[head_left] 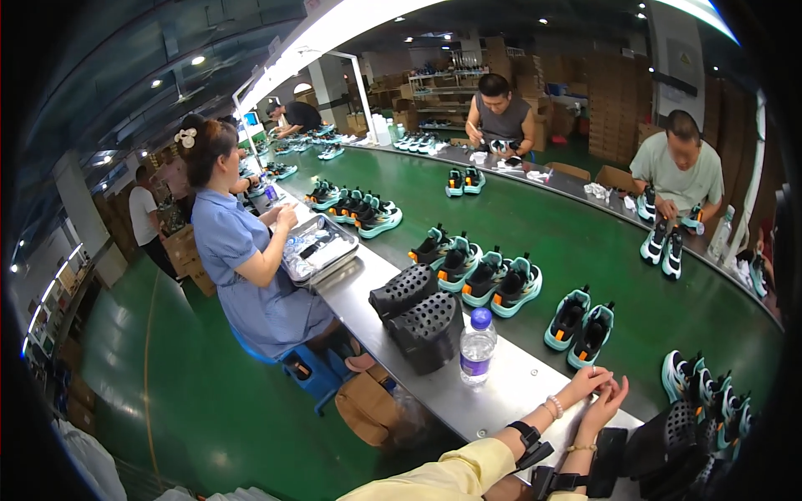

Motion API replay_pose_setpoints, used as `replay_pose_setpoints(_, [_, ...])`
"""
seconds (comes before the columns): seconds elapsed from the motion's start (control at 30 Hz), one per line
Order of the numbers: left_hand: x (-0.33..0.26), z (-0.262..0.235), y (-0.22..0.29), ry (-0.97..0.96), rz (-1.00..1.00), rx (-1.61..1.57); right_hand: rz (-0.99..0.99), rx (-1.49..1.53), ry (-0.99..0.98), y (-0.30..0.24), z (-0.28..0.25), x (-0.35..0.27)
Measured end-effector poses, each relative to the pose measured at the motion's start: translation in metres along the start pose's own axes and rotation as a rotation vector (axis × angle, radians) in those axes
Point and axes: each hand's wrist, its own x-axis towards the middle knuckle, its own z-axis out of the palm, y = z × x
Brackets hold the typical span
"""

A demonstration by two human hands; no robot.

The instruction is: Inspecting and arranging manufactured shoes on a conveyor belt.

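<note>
While I hold the left hand [590, 382] and right hand [612, 399] close together at the near desk [520, 391], I cannot tell whether their fingers pinch anything; a black-and-turquoise shoe pair [591, 336] stands just beyond, on the green belt [639, 305].

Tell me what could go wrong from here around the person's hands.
The bottle stands upright on the bench beside the left forearm, so a backward elbow or sleeve sweep might tip it.
The pair of shoes sits just beyond the left hand and right hand; a careless reach could nudge it askew.
</note>
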Motion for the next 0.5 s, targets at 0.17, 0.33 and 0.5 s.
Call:
replay_pose_setpoints(0.17, [0.007,0.012,0.009,-0.034,-0.049,0.142,0.079,-0.009,0.030,0.001,-0.008,0.006])
replay_pose_setpoints(0.33, [-0.002,0.000,0.012,-0.069,-0.076,0.276,0.077,-0.007,0.005,0.000,0.003,-0.004])
replay_pose_setpoints(0.5, [-0.001,0.009,0.018,-0.112,-0.180,0.149,0.132,0.111,0.032,-0.004,-0.008,0.002])
